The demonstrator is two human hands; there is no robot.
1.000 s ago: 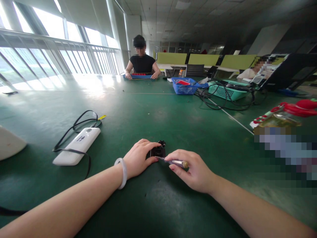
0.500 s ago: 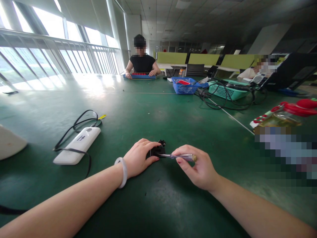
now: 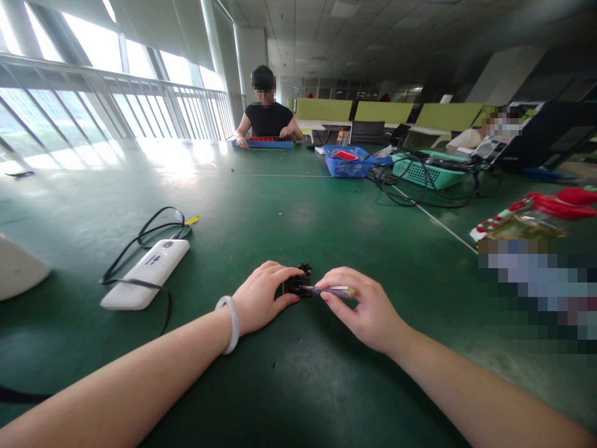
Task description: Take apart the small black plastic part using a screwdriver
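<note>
A broad green table fills my view with a small black block resting on it, and I place everything from that block. Beyond it, at the far edge, a person in a black top has both hands at a blue tray. A green basket and a blue basket stand beyond the block to its right, with black cables tangled beside them. Nearer, well to its right, is a red-capped bottle, partly blurred out. Left of the block lies a white box, its cord draped across it, perhaps to keep it gathered. My left hand reaches in from the block's left, thumb and forefinger clamped on its near and far sides, most likely to stop it twisting or sliding. My right hand, just right of the block, pinches a screwdriver between thumb and fingers, low on the handle, probably for fine control. Its tip points left onto the block; whether it sits in a screw is too small to tell.
</note>
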